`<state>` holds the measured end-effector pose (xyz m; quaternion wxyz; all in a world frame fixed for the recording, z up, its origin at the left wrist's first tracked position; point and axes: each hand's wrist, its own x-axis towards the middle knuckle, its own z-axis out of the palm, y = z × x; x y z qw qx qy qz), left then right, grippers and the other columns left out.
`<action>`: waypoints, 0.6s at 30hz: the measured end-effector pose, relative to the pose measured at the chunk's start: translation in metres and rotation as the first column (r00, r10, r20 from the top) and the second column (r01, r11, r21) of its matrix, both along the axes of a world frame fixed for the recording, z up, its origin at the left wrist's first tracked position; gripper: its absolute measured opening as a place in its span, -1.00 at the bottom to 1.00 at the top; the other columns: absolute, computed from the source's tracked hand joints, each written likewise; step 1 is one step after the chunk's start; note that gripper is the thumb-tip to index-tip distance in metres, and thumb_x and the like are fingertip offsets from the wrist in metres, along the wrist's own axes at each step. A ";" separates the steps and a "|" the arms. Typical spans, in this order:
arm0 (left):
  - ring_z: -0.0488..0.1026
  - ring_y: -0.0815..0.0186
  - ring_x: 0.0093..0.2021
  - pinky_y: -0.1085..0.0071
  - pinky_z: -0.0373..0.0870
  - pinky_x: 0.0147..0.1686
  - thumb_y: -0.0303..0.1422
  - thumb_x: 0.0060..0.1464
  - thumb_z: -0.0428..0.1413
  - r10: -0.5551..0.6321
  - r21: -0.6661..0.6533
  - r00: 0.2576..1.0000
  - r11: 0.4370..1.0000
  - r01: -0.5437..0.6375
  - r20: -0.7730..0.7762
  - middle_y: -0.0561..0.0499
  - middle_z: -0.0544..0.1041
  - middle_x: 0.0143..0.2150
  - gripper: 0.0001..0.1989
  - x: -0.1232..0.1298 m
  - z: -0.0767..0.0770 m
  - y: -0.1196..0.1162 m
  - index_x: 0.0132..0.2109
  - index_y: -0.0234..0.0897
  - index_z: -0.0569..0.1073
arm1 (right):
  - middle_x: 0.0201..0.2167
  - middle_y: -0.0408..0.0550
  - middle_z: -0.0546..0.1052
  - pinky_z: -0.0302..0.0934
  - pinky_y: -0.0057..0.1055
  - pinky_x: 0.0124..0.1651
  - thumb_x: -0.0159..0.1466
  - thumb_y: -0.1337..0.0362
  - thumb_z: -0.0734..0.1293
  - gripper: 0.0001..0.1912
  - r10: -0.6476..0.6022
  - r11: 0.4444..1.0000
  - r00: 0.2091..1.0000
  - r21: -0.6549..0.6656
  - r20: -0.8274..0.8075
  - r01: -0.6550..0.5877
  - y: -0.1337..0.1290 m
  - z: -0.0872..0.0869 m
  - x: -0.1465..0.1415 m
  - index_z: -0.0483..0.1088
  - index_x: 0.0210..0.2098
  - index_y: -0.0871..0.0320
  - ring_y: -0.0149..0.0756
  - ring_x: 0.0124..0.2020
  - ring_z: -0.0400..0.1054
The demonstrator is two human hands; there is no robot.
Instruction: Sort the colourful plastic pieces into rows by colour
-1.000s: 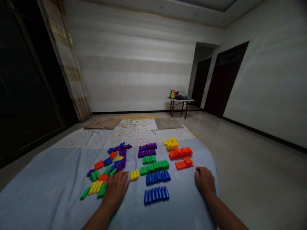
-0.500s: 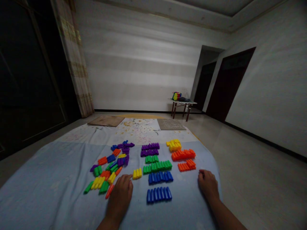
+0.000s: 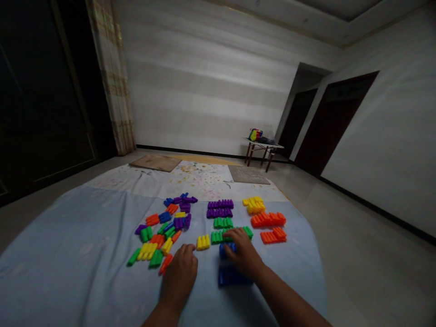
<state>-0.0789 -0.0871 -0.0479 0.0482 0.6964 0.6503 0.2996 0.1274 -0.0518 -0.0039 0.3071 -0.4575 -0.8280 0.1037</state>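
Note:
My right hand (image 3: pixel 242 251) is over the front of the sorted pieces, palm down with thumb and fingers apart. Its thumb lies over a row of blue plastic pieces (image 3: pixel 223 250), and its fingers reach onto the long green row (image 3: pixel 217 237), hiding part of both. Below it is a second blue row (image 3: pixel 231 276). My left hand (image 3: pixel 184 268) rests palm down on the cloth, fingers loosely bent, with nothing visible in it. It lies between a yellow group (image 3: pixel 203 242) and an orange piece (image 3: pixel 165 263) at the edge of the mixed heap.
A mixed-colour heap (image 3: pixel 165 229) spreads on the left. Purple rows (image 3: pixel 220 208), a short green row (image 3: pixel 223 223), yellow pieces (image 3: pixel 255 205) and orange rows (image 3: pixel 268 220) lie further back. Two flat boards (image 3: pixel 156 162) (image 3: pixel 248 174) rest at the table's far edge. A small table (image 3: pixel 263 143) stands beyond.
My right hand has moved left from the table's right side to the blue and green rows. My left hand stays beside the heap. The view has shifted slightly.

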 end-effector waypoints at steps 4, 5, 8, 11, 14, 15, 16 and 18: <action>0.40 0.27 -0.24 0.29 0.29 -0.17 -0.42 0.08 -0.18 0.009 0.058 1.000 0.998 -0.008 -0.027 -0.05 0.45 -0.29 -0.74 -0.004 -0.001 0.000 -0.21 -0.26 0.38 | -0.11 -0.06 0.44 0.07 -0.23 0.01 0.10 0.29 0.32 -0.63 0.147 0.987 0.968 -0.097 0.203 -0.129 0.014 0.009 -0.048 0.33 -0.08 0.09 -0.19 -0.04 0.18; 0.40 0.27 -0.25 0.29 0.30 -0.18 -0.42 0.08 -0.17 0.010 0.075 1.000 0.997 -0.008 -0.026 -0.05 0.45 -0.31 -0.75 -0.005 -0.003 0.001 -0.22 -0.25 0.38 | -0.09 -0.05 0.44 0.07 -0.22 0.00 0.09 0.25 0.34 -0.60 0.163 0.984 0.954 -0.113 0.252 -0.138 0.019 0.009 -0.055 0.33 -0.06 0.09 -0.17 -0.03 0.18; 0.42 0.27 -0.26 0.29 0.33 -0.19 -0.40 0.07 -0.16 -0.021 0.113 1.000 0.993 0.020 0.001 -0.03 0.47 -0.31 -0.76 -0.008 -0.011 0.005 -0.23 -0.23 0.39 | -0.12 0.01 0.47 0.09 -0.18 -0.05 0.08 0.13 0.35 -0.57 0.196 0.977 0.896 -0.163 0.399 -0.141 0.033 0.009 -0.068 0.36 -0.07 0.11 -0.11 -0.07 0.21; 0.44 0.28 -0.22 0.32 0.37 -0.20 -0.38 0.07 -0.16 -0.062 0.139 0.996 0.989 0.053 0.062 -0.04 0.48 -0.28 -0.77 -0.010 -0.017 0.010 -0.24 -0.20 0.38 | -0.19 0.03 0.50 0.12 -0.17 -0.11 0.09 0.09 0.33 -0.59 0.210 0.973 0.843 -0.194 0.494 -0.128 0.043 0.007 -0.075 0.39 -0.10 0.12 -0.09 -0.12 0.25; 0.47 0.28 -0.23 0.35 0.41 -0.24 -0.36 0.07 -0.17 -0.082 0.143 0.987 0.988 0.063 0.136 -0.04 0.50 -0.30 -0.78 -0.012 -0.021 0.016 -0.26 -0.18 0.36 | -0.18 0.05 0.49 0.16 -0.20 -0.15 0.06 0.07 0.35 -0.51 0.211 0.974 0.842 -0.178 0.496 -0.139 0.049 0.005 -0.078 0.37 -0.05 0.11 -0.08 -0.14 0.27; 0.47 0.28 -0.24 0.35 0.42 -0.26 -0.35 0.06 -0.17 -0.084 0.143 0.984 0.988 0.061 0.160 -0.04 0.50 -0.31 -0.78 -0.013 -0.022 0.018 -0.26 -0.18 0.36 | -0.18 0.05 0.49 0.17 -0.21 -0.15 0.04 0.07 0.36 -0.49 0.209 0.975 0.847 -0.170 0.489 -0.143 0.050 0.004 -0.078 0.36 -0.04 0.11 -0.08 -0.15 0.27; 0.48 0.28 -0.25 0.35 0.43 -0.27 -0.35 0.06 -0.18 -0.082 0.143 0.980 0.988 0.056 0.181 -0.04 0.51 -0.32 -0.78 -0.013 -0.024 0.020 -0.26 -0.17 0.35 | -0.19 0.05 0.49 0.18 -0.22 -0.16 0.04 0.08 0.37 -0.49 0.210 0.976 0.851 -0.159 0.482 -0.151 0.051 0.003 -0.079 0.36 -0.03 0.11 -0.08 -0.15 0.28; 0.50 0.26 -0.27 0.34 0.45 -0.31 -0.34 0.05 -0.18 -0.073 0.149 0.975 0.988 0.042 0.211 -0.03 0.52 -0.32 -0.79 -0.015 -0.032 0.025 -0.25 -0.15 0.34 | -0.21 0.04 0.49 0.19 -0.23 -0.16 0.04 0.10 0.37 -0.50 0.228 0.973 0.845 -0.152 0.483 -0.175 0.051 0.003 -0.081 0.36 -0.04 0.12 -0.09 -0.17 0.29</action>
